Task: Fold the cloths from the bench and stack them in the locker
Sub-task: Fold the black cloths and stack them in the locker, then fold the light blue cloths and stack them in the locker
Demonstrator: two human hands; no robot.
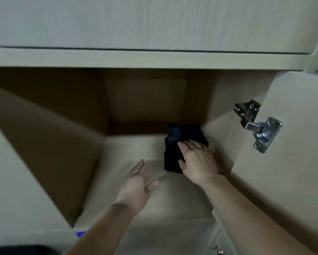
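Folded dark cloth (174, 144), black with a blue patch near its far end, lies on the locker floor (132, 150), right of frame centre. It sits in the back right corner of the compartment, its far edge close to the back wall (145, 100) and its right edge just beside the right side wall (226, 129).

Right hand (196, 159) lies flat on the near right part of the cloth, palm down, fingers straight and slightly spread, pointing toward the back; it presses rather than grips. Left hand (137, 183) is over the bare floor left of the cloth and apart from it, fingers extended and relaxed, holding nothing. Cannot tell whether it touches the floor. Both forearms come in from the bottom edge, bare.

Locker interior is light wood-grain board, deep in shadow along the left wall (49, 129) and the back. Open door (292, 162) stands at the right of the frame, with a metal hinge (255, 124) screwed to its inner face. A closed panel (154, 21) of the same board fills the top of the frame above the opening. Small metal knob (219, 250) on a lower front, bottom right. A bit of blue (80, 233) shows at the lower left edge of the locker; too small to identify.
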